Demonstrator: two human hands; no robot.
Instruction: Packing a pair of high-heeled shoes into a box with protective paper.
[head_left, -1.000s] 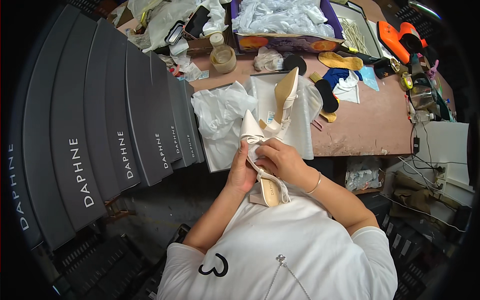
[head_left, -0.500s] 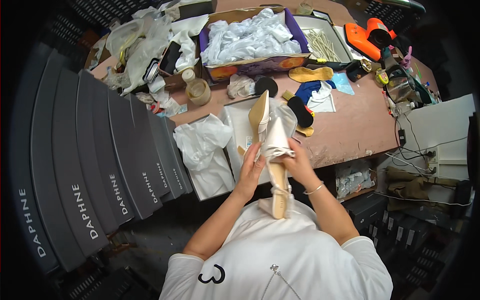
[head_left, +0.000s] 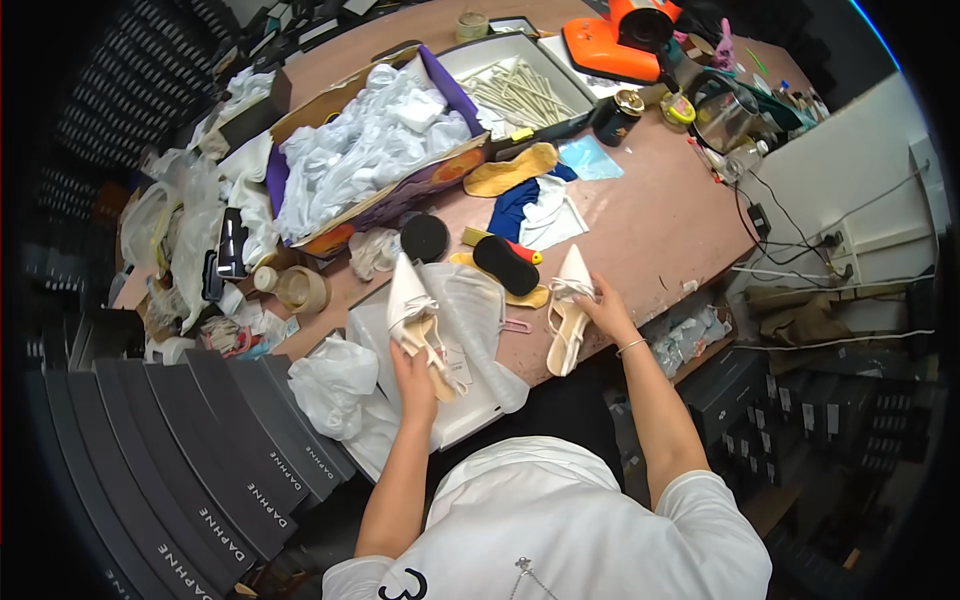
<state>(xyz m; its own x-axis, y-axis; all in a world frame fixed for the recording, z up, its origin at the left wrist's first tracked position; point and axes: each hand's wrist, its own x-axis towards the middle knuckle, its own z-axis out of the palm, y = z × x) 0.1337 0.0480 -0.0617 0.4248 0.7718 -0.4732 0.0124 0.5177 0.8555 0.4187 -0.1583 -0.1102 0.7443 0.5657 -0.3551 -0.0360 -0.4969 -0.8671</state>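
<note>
My left hand (head_left: 414, 382) is closed round the side of a cream pointed-toe slingback shoe (head_left: 408, 296), its toe pointing away from me and a bow across its front. This shoe hangs over an open shoebox (head_left: 470, 420) lined with white tissue and clear wrap (head_left: 470, 310). To the right, my right hand (head_left: 605, 308) grips the matching slingback shoe (head_left: 568, 280) by its side, above the table's front edge. Both shoes are held apart with their insoles and straps facing up.
Stacked grey shoeboxes (head_left: 220, 470) stand at my left. On the table (head_left: 650, 230) are a black oval sponge (head_left: 505, 265), yellow cloths (head_left: 510, 172), a round black pad (head_left: 425, 238), a glue bottle (head_left: 300, 289), a purple carton (head_left: 450, 90) of crumpled tissue and an orange device (head_left: 610, 50).
The two shoes, earlier close together in front of my chest, are now spread apart. Both have turned insole up with toes pointing away. My view has swung to the right.
</note>
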